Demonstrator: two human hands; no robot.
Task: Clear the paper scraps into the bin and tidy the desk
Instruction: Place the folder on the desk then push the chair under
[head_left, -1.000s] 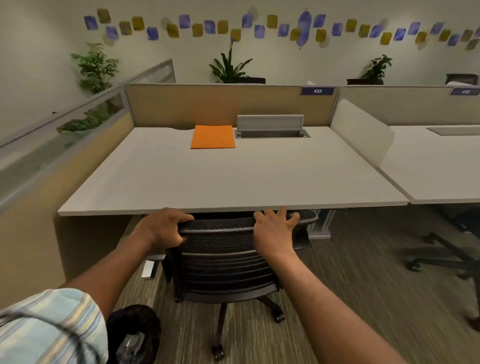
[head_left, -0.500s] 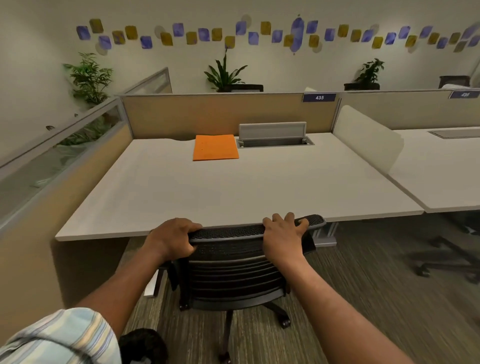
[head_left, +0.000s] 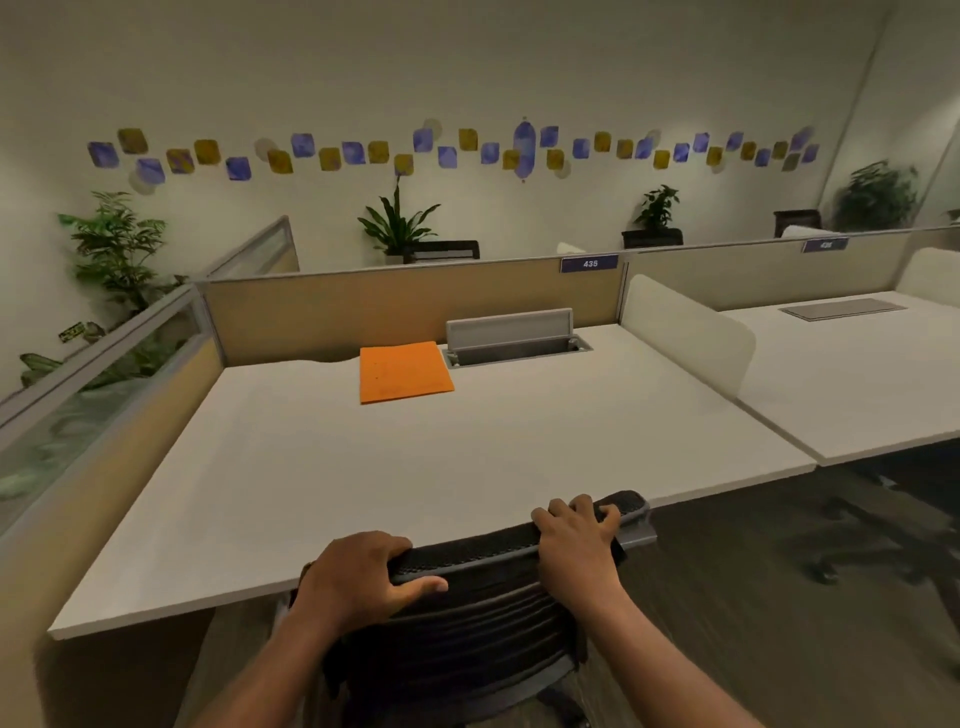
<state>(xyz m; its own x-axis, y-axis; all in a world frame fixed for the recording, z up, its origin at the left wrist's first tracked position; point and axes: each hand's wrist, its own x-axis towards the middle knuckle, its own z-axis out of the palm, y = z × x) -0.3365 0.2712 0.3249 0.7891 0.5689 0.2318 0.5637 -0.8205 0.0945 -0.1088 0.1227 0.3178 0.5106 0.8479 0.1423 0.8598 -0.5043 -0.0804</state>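
Note:
A black mesh office chair (head_left: 467, 623) stands tucked against the front edge of the white desk (head_left: 363, 467). My left hand (head_left: 358, 577) grips the left part of the chair's top rail. My right hand (head_left: 576, 535) grips the right part of the same rail. An orange folder (head_left: 402, 370) lies flat near the back of the desk, beside an open grey cable tray (head_left: 514, 340). No paper scraps or bin show in this view.
Tan partition panels (head_left: 395, 306) close the desk at the back and left, with a glass screen (head_left: 78, 395) on the left. A white divider (head_left: 685, 332) separates a neighbouring desk (head_left: 857, 374) on the right. Another chair's base (head_left: 857, 545) stands on the carpet at right.
The chair has rolled forward toward the desk with both hands on its top rail. The view has risen, so the black bin at the lower left is out of sight.

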